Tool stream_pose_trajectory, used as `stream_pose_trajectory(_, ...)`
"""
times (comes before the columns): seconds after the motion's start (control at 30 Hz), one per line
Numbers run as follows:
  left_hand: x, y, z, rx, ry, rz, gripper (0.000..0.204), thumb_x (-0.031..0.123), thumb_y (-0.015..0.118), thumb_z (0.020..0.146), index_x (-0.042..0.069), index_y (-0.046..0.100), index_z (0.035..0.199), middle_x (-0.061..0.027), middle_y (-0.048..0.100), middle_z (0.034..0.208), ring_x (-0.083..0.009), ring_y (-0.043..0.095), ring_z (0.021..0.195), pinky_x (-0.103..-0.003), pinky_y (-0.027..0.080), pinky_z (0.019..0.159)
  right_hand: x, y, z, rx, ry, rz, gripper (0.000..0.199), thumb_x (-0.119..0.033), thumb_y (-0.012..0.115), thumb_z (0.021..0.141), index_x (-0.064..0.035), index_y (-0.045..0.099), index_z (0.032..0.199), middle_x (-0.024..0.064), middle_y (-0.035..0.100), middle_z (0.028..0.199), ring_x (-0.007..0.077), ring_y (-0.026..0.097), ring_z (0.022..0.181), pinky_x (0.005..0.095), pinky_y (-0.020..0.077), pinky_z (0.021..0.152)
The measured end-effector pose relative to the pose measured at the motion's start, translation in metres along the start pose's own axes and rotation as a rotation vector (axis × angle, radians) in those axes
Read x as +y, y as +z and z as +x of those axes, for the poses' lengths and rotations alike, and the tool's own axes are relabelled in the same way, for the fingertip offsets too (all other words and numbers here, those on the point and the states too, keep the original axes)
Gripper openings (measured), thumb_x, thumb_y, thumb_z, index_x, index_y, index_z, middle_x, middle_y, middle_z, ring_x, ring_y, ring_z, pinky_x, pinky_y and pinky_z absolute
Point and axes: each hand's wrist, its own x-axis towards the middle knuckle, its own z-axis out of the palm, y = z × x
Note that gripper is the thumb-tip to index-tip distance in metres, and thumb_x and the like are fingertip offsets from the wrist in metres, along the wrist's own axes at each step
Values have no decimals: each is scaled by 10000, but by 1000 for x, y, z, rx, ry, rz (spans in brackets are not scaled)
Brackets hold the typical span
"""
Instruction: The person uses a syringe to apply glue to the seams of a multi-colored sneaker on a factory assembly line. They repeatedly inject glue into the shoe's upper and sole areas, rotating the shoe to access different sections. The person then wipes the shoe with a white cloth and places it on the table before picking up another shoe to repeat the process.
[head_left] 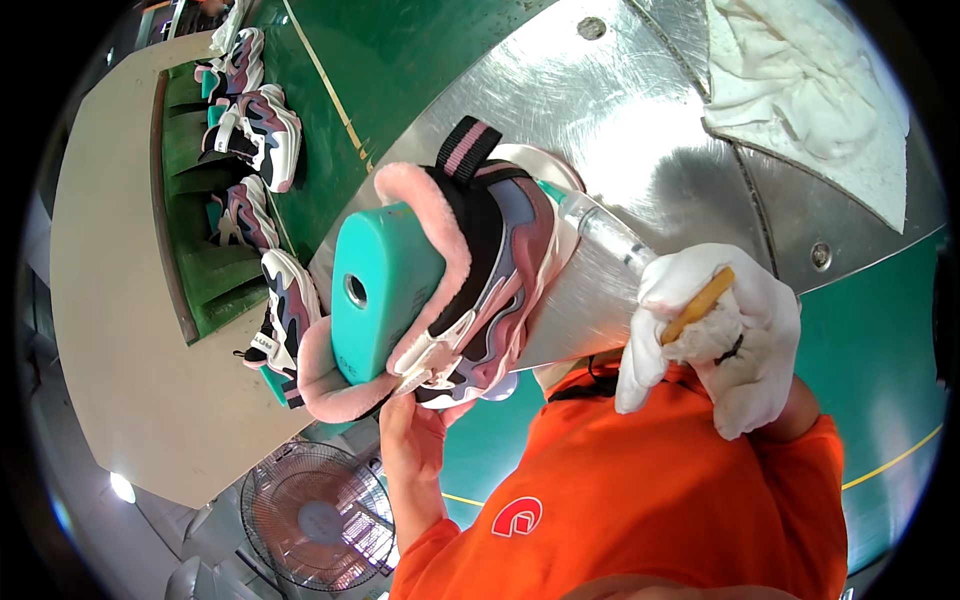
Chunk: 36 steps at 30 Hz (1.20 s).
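Note:
A sneaker (490, 270) in black, mauve and white, with a pink fluffy collar, is tilted up over the metal table. A teal shoe last (385, 290) with a round hole fills its opening. My bare left hand (418, 435) grips the sneaker from below at its near end; most of the fingers are hidden behind it. My right hand (735, 340), in a white glove, is closed around a clear syringe (610, 230). The syringe's green tip reaches the sneaker's sole edge near the heel. A yellow-brown stick (698, 305) and a whitish tuft also show in the right hand.
Shiny metal table (640, 110) lies under the sneaker, with a crumpled white cloth (800, 90) at far right. On the left, several similar sneakers (270, 135) sit along a green slotted rack (195, 200) by a beige board (120, 250). A fan (320, 515) stands at lower left.

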Motion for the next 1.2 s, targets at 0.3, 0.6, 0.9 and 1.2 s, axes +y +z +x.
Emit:
stream_pose_trajectory(0.3,-5,14,-12,-83,3,33,529,366,458,1000,-44,422,1334,-185,586,1253,-304,638,1078,-412,588,852,-13,23,2,229,99,-74,550,80,656,684,81,510,1214,115,629,850,178,649,782,299,542,721)
stream_pose_trajectory(0.6,-11,20,-19,-179,-46,9,512,356,458,1003,-25,417,1343,-184,587,1255,-307,648,1058,-408,585,859,-15,27,2,261,159,-150,507,92,670,692,65,543,1181,79,626,832,132,616,734,259,510,694)
stream_pose_trajectory(0.9,-23,22,-32,-255,-114,6,550,358,482,997,-53,389,1351,-169,562,1283,-295,612,1122,-424,571,889,-23,45,4,330,214,-405,599,83,409,604,141,446,1199,190,618,782,261,662,680,326,576,617)
stream_pose_trajectory(1.2,-39,26,-36,-376,-167,46,606,354,602,937,-109,442,1295,-217,593,1221,-315,641,1063,-415,577,865,-26,65,5,425,295,-515,560,74,404,648,124,473,1202,158,620,787,239,661,677,314,568,607)
